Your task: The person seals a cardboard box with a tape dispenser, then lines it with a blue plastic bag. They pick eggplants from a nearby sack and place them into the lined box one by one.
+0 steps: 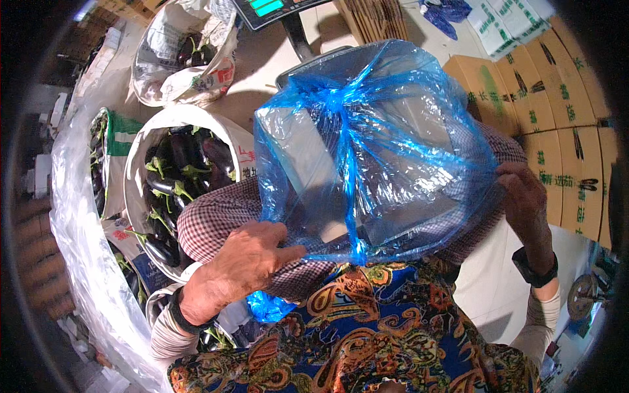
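Observation:
A thin, see-through blue plastic bag (pixel 383 142) is spread out before me, bunched into a gathered knot at its upper left. Its near rim is pinched by my left hand (pixel 245 260) at the left and by my right hand (pixel 526 201) at the right. Under the film shows a dark, grey-edged surface with a pale, flat piece on it; what these are cannot be told clearly. My fingertips on both sides are partly hidden by folds of film. Dark eggplants (pixel 172 157) with green stems fill a white sack left of my knee.
Another white sack (pixel 162 54) holds a few eggplants at the upper left. A scale with a lit display (pixel 265 6) stands at the top, beside a stack of flattened cardboard (pixel 373 22). Cardboard cartons (pixel 565 127) line the right. Clear plastic sheeting (pixel 83 236) runs along the left.

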Available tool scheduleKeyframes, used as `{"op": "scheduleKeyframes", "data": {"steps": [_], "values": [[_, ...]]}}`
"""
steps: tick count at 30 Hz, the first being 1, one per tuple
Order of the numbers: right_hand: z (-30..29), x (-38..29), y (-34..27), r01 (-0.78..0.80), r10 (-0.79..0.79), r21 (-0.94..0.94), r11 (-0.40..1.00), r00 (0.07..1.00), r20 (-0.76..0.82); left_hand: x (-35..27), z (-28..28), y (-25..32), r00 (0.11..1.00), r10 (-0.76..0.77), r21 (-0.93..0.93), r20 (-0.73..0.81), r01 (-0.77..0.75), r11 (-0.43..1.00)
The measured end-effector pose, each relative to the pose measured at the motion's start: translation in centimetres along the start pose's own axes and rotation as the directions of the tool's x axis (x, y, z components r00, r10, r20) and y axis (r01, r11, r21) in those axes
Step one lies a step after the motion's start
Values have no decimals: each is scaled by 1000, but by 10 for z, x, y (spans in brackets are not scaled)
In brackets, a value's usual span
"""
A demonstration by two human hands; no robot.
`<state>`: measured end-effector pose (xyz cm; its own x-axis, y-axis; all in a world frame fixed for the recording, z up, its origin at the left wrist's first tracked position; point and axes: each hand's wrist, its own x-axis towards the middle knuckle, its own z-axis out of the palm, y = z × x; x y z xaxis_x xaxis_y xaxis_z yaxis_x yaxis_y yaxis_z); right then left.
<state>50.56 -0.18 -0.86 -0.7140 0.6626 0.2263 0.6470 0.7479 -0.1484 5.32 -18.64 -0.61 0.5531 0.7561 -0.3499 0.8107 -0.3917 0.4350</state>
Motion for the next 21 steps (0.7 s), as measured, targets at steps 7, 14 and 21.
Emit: {"op": "scheduleKeyframes", "data": {"steps": [7,14,21], "values": [[29,-15,-16,98,-107,54,994,973,207,32,59,11,992,-109,123,-59,115,986],[90,5,-68,235,-198,-54,971,905,376,83,88,-8,988,-146,286,-51,154,946],[84,59,-70,29,-61,118,993,958,280,89,50,-27,961,-180,197,-210,222,955]]}}
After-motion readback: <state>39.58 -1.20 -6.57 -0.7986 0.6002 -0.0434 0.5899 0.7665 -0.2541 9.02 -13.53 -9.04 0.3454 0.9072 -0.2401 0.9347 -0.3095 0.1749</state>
